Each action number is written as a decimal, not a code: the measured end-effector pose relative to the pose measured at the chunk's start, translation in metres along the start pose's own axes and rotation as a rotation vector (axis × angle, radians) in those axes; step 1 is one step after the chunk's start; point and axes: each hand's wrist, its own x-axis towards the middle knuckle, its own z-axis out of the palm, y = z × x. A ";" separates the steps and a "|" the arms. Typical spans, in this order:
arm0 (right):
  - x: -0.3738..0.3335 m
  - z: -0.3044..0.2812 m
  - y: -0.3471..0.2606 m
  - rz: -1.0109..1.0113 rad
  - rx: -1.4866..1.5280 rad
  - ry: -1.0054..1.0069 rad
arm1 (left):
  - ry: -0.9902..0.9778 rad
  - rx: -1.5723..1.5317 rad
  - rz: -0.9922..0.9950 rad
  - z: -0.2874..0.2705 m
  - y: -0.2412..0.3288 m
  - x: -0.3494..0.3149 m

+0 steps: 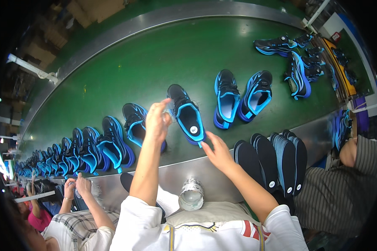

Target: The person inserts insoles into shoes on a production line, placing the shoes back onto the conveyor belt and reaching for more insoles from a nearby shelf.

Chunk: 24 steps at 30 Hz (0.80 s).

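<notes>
A black sneaker (179,95) with a bright blue collar lies on the green belt in front of me, toe pointing away. Inside it, a round white sticker shows on the dark insole near the heel. My right hand (218,154) grips the heel end of this sneaker with its fingertips. Beside the sneaker's left side is my left hand (156,123), raised, fingers bent together. A faint pale bit shows at those fingertips, too blurred to name. Partly behind my left hand stands another sneaker (134,113). Two sneakers, a near one (227,98) and its neighbour (257,96), sit to the right.
A long row of sneakers (88,146) runs off left. More sneakers (298,75) lie at the far right. Stacked black insoles (280,159) rest on the metal edge (213,167) near a clear jar (191,195). Co-workers sit on both sides; one's hands (77,186) are at left.
</notes>
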 end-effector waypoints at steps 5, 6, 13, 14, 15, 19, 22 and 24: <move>-0.063 -0.091 0.031 0.005 -0.380 0.143 | -0.164 -0.077 0.044 -0.018 0.017 0.015; -0.081 -0.108 0.040 0.103 -0.478 0.180 | -0.169 -0.008 0.002 -0.001 0.021 0.013; -0.171 -0.157 0.070 0.391 -0.774 0.073 | -0.262 1.093 0.505 0.085 -0.015 0.027; -0.173 -0.158 0.070 0.420 -0.774 0.095 | -0.286 1.167 0.518 0.095 -0.027 0.030; -0.173 -0.160 0.071 0.448 -0.773 0.117 | -0.306 1.361 0.533 0.105 -0.038 0.034; -0.169 -0.163 0.078 0.591 -0.549 0.097 | -0.552 1.686 0.699 0.121 -0.071 0.052; -0.174 -0.163 0.082 0.527 -0.515 0.134 | -0.592 1.765 0.753 0.130 -0.077 0.064; -0.170 -0.172 0.070 0.473 -0.506 0.174 | -0.588 1.760 0.825 0.128 -0.071 0.068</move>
